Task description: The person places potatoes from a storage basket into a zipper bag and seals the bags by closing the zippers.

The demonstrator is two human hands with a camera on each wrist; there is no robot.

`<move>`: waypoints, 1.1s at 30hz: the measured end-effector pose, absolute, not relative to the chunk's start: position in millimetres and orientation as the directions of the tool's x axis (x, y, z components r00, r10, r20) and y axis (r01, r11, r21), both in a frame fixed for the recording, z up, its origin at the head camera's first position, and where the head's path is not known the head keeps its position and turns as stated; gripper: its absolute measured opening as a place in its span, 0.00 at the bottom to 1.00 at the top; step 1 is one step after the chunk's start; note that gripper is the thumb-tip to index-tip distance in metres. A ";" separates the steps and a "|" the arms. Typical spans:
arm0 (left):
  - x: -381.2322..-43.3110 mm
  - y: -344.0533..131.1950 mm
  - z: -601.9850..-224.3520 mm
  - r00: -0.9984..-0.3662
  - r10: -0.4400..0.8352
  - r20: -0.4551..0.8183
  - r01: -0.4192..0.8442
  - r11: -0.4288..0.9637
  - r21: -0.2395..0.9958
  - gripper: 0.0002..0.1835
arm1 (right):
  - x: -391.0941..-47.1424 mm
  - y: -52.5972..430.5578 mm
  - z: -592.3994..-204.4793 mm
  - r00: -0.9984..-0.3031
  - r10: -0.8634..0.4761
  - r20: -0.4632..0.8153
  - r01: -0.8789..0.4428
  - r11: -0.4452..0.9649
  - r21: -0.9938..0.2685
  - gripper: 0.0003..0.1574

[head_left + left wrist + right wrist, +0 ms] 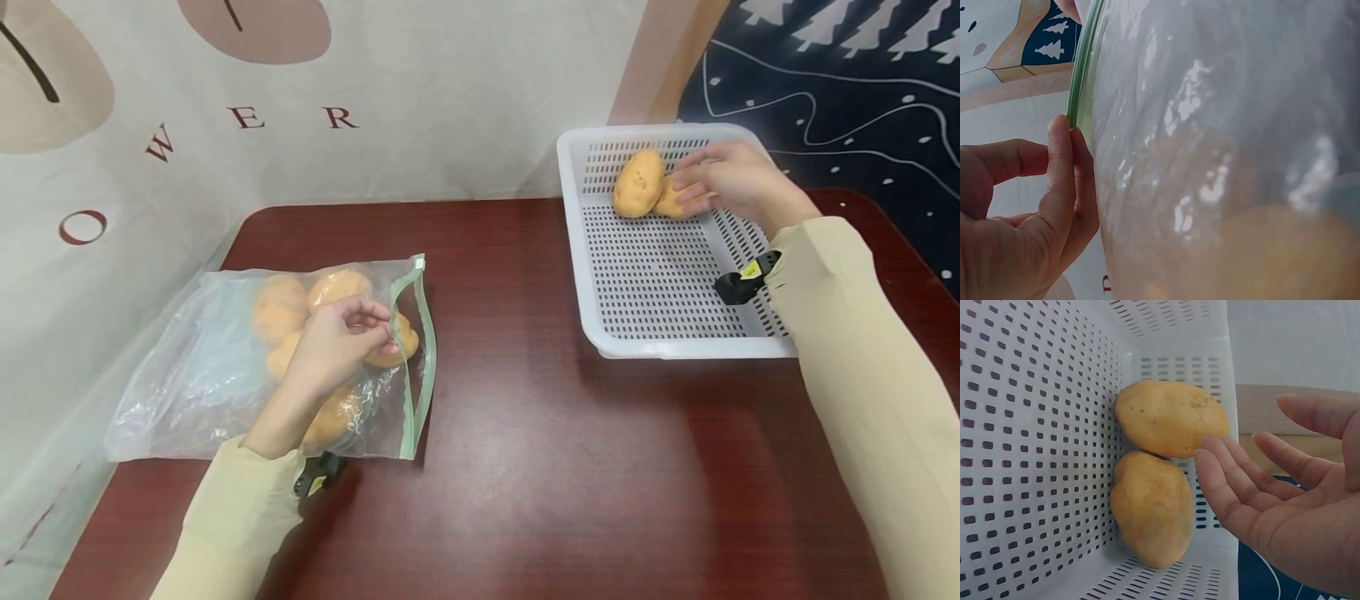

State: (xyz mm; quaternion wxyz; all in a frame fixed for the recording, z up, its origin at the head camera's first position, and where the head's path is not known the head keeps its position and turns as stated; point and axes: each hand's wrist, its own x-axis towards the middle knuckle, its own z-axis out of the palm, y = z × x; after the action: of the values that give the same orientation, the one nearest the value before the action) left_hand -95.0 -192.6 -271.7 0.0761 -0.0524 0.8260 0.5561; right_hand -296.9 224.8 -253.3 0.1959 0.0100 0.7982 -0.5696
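Observation:
My left hand (333, 342) pinches the green zip edge (423, 367) of a clear plastic zip bag (187, 375) lying on the table. Several yellow potatoes (279, 308) show through the plastic, and the bag's mouth gapes to the right. In the left wrist view, thumb and fingers meet on the zip strip (1080, 81). My right hand (723, 179) is over the white basket, fingers spread and holding nothing. Two potatoes (1154, 509) lie side by side in the basket's far end; the fingertips overlap the other potato (1169, 415) in the right wrist view.
The white perforated basket (588, 308) stands at the table's back right. A dark red table (510, 467) lies under both bag and basket. Behind it hang a pale printed cloth (450, 100) and a dark cloth with white trees (825, 108).

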 end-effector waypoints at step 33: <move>-96.6 -193.7 -274.0 -0.987 0.014 -0.158 -0.140 0.389 0.910 0.09 | -325.6 203.2 -267.5 -0.922 -0.185 -0.341 0.158 0.623 -0.766 0.34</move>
State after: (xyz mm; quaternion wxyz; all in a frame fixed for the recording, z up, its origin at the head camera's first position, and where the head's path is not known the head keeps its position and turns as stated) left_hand -96.6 -193.7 -274.0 0.0697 -0.0379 0.8305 0.5513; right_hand -325.6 203.2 -267.5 0.1977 -0.0075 0.8789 -0.4340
